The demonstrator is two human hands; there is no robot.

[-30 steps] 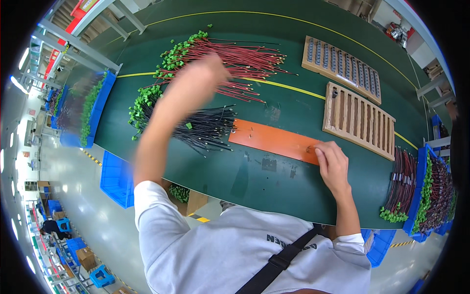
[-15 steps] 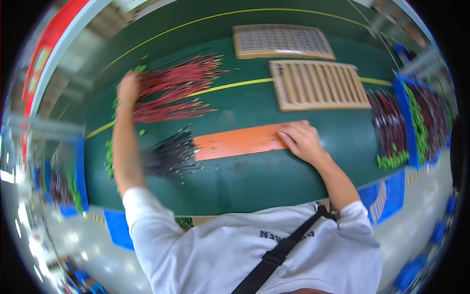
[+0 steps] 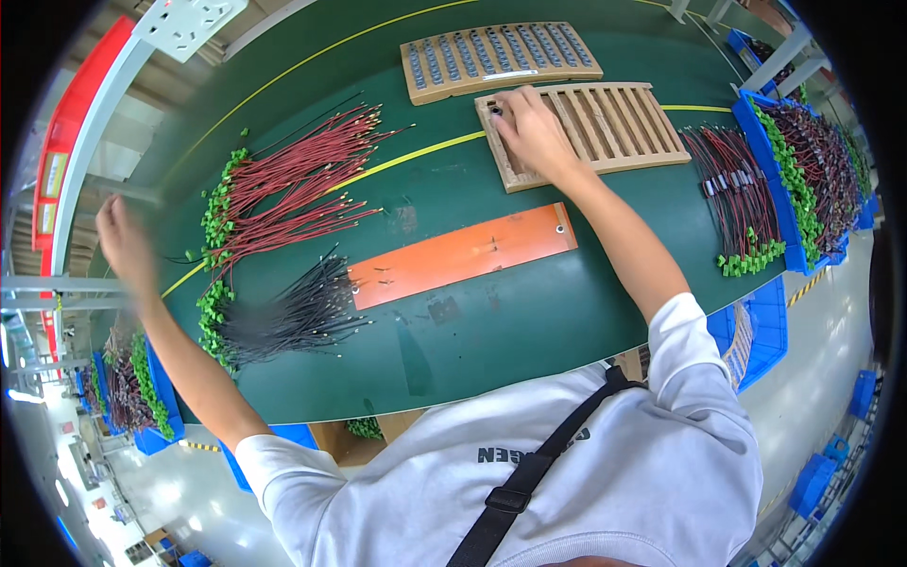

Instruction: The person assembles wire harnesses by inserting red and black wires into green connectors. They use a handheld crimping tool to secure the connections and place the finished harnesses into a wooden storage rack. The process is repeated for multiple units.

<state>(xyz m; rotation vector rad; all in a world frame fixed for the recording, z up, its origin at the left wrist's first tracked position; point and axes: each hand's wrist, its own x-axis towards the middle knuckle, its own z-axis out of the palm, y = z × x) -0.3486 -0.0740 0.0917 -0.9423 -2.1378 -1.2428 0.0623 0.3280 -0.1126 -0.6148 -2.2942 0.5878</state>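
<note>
My left hand is up past the left side of the bench, blurred, and whether it holds anything does not show. Beneath it and to the right lie red wires and black wires with green connectors at their left ends. My right hand is over the left end of a slotted brown tray. Its thumb and fingers close around a small dark part in that tray's corner. An orange strip lies on the bench, touched by neither hand.
Behind the slotted tray sits another brown tray with rows of small grey parts. Finished-looking wires lie at the right beside a blue bin full of wires. A white power socket hangs at the upper left.
My right hand has left the orange strip's right end and moved up to the slotted tray. My left hand has moved left, away from the red wires. The view has shifted.
</note>
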